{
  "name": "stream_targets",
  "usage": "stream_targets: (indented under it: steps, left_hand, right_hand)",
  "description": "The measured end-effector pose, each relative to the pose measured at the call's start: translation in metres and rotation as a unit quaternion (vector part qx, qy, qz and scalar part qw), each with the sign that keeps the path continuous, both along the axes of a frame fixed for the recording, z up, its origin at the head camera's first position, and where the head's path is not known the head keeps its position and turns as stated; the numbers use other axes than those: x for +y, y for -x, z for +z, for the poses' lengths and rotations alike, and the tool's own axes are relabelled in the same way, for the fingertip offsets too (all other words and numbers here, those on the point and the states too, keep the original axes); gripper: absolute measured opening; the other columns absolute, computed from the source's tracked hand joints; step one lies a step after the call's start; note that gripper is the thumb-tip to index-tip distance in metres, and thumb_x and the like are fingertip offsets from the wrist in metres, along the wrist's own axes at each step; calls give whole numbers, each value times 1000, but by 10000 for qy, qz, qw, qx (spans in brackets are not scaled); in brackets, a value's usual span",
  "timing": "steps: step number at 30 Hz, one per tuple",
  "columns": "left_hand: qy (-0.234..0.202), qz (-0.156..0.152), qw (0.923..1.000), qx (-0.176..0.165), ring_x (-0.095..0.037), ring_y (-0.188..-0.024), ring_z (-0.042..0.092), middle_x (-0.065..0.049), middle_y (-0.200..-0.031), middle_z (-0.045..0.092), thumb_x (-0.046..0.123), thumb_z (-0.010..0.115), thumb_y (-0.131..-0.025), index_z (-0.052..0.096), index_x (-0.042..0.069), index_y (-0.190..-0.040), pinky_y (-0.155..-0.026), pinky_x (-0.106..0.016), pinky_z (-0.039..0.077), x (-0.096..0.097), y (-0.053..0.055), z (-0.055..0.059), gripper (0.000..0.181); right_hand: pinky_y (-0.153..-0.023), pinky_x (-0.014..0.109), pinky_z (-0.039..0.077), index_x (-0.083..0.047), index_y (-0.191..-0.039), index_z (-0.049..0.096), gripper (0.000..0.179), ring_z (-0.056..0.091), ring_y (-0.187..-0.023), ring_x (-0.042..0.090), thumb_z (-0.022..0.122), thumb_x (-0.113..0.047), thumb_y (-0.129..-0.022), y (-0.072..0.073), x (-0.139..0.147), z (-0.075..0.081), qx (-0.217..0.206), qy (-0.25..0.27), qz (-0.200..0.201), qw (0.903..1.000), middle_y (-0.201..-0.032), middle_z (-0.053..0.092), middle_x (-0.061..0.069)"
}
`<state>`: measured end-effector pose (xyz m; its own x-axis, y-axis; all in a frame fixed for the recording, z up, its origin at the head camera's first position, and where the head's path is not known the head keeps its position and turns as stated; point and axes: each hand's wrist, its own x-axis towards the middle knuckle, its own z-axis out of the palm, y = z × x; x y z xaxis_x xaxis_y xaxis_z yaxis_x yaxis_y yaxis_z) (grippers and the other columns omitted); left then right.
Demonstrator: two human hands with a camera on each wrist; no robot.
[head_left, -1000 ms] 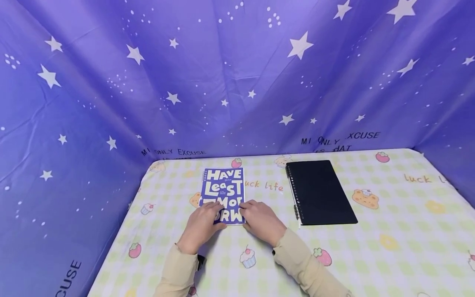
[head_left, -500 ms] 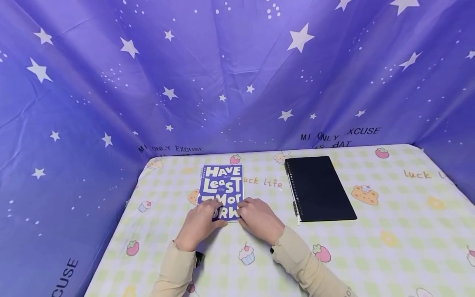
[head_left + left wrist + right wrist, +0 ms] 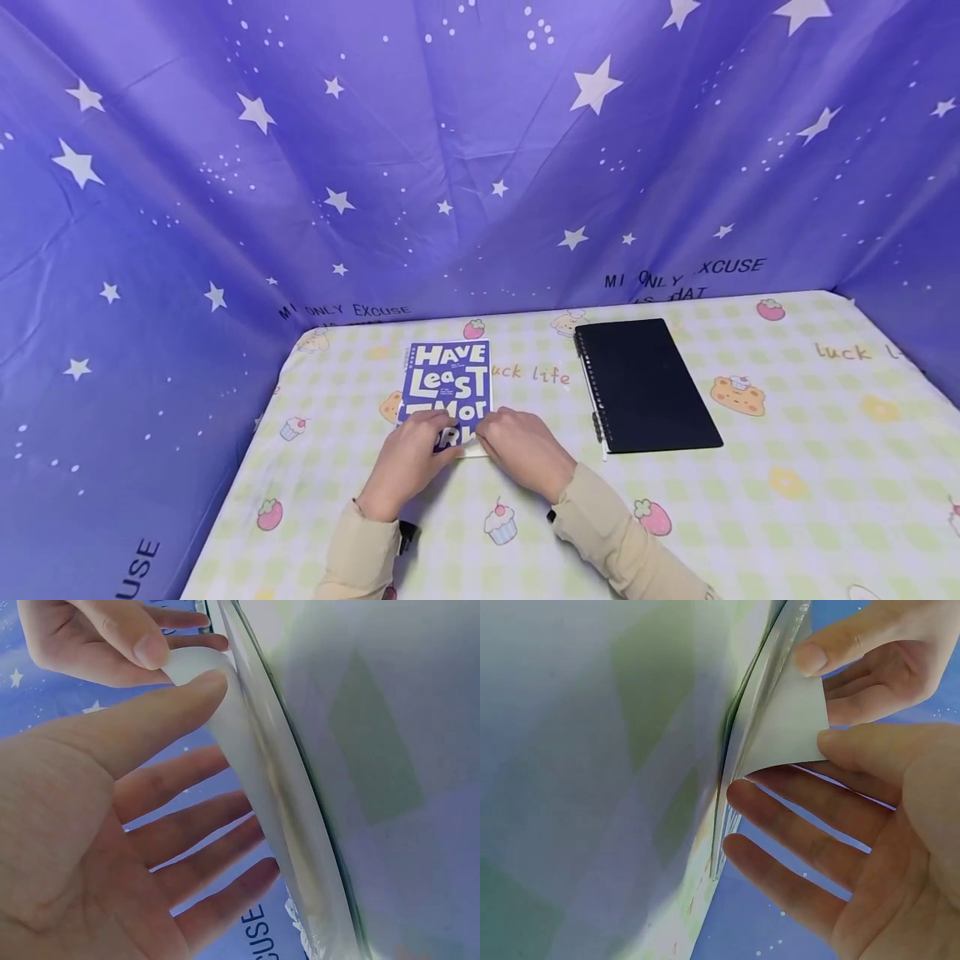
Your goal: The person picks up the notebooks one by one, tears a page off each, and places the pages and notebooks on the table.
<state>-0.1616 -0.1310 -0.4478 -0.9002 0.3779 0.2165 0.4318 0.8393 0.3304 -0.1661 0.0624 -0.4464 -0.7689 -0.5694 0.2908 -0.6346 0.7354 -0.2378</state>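
A spiral notebook [image 3: 450, 379] with a blue cover and large white lettering lies on the left half of the table. My left hand [image 3: 408, 454] is at its lower left, fingers over the cover and thumb at the bottom edge. The right hand [image 3: 522, 450] pinches the lower right corner, which bends upward. Seen from the right wrist, the white underside of the lifted cover [image 3: 784, 731] shows between both thumbs and the fingers behind it. In the left wrist view the left thumb presses that same white underside [image 3: 229, 712]. Most of the notebook's lower part is hidden by the hands.
A black ring-bound notebook [image 3: 648, 387] lies to the right, a thin white pen-like item along its left edge. The tablecloth [image 3: 750, 517] is checked green and white with cartoon prints. Purple starry curtains [image 3: 450, 167] hang behind the table and at its sides.
The right hand has shifted slightly left and raised the notebook's lower right corner, baring white beneath. My left hand stays nearly in place. The black notebook has not moved.
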Motion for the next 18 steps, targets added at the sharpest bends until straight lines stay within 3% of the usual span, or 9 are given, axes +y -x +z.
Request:
stream_targets:
  steps: [10, 15, 18]
  left_hand:
    - [131, -97, 9994, 291, -18, -86, 71, -1, -93, 74, 21, 80, -84, 76, 13, -93, -73, -36, 59, 0, -4, 4, 12]
    - [280, -81, 9979, 572, -14, -80, 71, 4, -87, 74, 20, 78, -86, 77, 16, -85, -69, -32, 59, 0, -4, 6, 4]
    - [305, -64, 9974, 652, -12, -76, 71, 5, -85, 74, 20, 78, -86, 77, 17, -83, -66, -31, 58, 1, -4, 7, 4]
  right_hand:
    - [-63, 32, 53, -16, -89, 74, 14, 60, -75, 14, 63, -21, -97, -1, 1, -1, 132, 21, -111, 9998, -87, 64, -2]
    - [-64, 35, 55, -9, -107, 73, 29, 62, -79, 17, 64, -35, -97, -2, 0, -1, 35, 417, -621, 9972, -93, 63, 2]
    - [-66, 38, 55, -7, -109, 71, 37, 64, -79, 19, 59, -41, -99, -3, -2, 0, -374, 819, -975, 9911, -90, 64, 3]
